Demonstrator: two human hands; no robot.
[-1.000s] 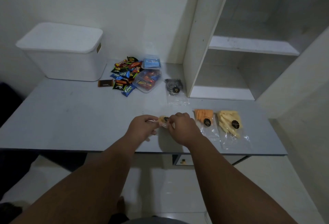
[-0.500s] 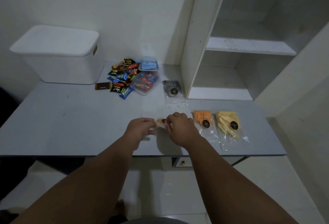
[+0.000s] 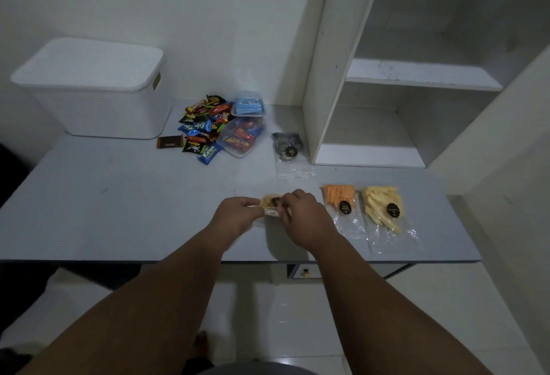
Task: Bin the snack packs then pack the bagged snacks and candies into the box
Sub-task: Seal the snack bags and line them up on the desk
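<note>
Both hands, the left hand (image 3: 238, 215) and the right hand (image 3: 305, 218), are pinching a small clear snack bag (image 3: 270, 202) by its ends at the near middle of the grey table (image 3: 119, 210), fingers curled on the plastic. The orange bag (image 3: 339, 197) and yellow bag (image 3: 381, 203) are lying just to its right. Gripping the film lightly, not the contents, is looking wisest, and one hand is likely needing to free itself for the lidded white box (image 3: 89, 91) at far left.
</note>
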